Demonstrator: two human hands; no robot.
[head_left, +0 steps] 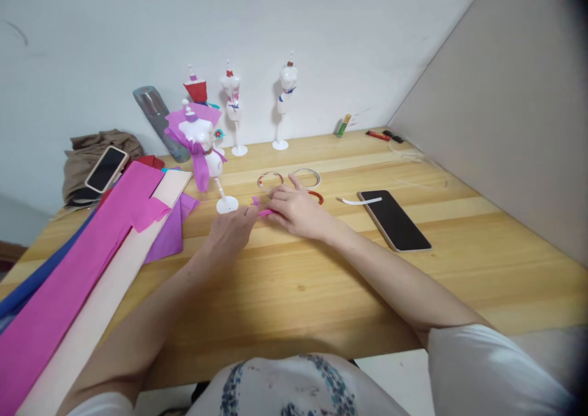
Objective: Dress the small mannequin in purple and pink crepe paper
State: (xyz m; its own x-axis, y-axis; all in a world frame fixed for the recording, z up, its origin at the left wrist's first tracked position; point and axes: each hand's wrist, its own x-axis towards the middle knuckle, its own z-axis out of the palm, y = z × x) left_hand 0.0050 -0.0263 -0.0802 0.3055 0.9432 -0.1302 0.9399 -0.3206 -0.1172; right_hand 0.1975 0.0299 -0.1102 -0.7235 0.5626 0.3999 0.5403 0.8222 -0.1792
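Between my two hands a small strip of magenta material (265, 212) shows just above the wooden table. My left hand (233, 227) has its fingers closed at the strip's left end. At the other end, my right hand (296, 209) pinches it, fingers bent over it. A small purple piece (256, 201) lies by my left fingertips. Just beyond my right hand are a patterned ring (270, 175), a silvery ring (314, 172) and a red ring (318, 196), which my hand partly hides. A mini mannequin with purple cloth (198, 132) stands beyond my left hand.
More mini mannequins (288, 80) stand along the wall. Magenta (92, 269) and cream sheets (110, 287) cover the left side, near a phone (107, 168) and a leaning bottle (160, 119). Rightward lie a larger phone (397, 221), a white strip (361, 201) and a glue stick (343, 125).
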